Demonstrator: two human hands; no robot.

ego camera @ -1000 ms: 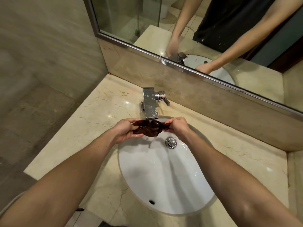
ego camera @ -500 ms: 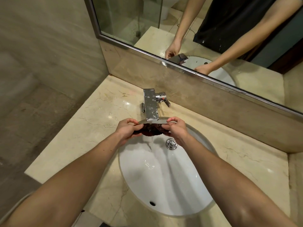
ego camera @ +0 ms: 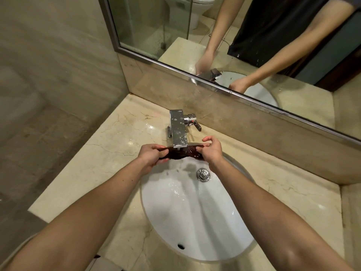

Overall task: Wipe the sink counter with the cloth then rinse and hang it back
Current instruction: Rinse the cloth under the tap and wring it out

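Note:
A dark brown wet cloth point(ego camera: 182, 153) is stretched just under the spout of the chrome faucet point(ego camera: 178, 130), above the back of the white oval sink point(ego camera: 195, 212). My left hand point(ego camera: 152, 155) grips the cloth's left end. My right hand point(ego camera: 211, 149) pinches its right end, with the fingers curled over the top edge. Water runs down from the cloth into the basin. The beige marble counter point(ego camera: 121, 133) surrounds the sink and looks wet near the faucet.
The chrome drain plug point(ego camera: 203, 174) sits in the basin below my right hand, and an overflow hole point(ego camera: 180, 246) lies at the near wall. A framed mirror point(ego camera: 234, 45) runs along the back wall above a marble splashback. A tiled wall stands at the left.
The cloth has been pulled out from a bunched wad into a flatter strip under the spout, my hands moving slightly apart. More water now streams down the basin.

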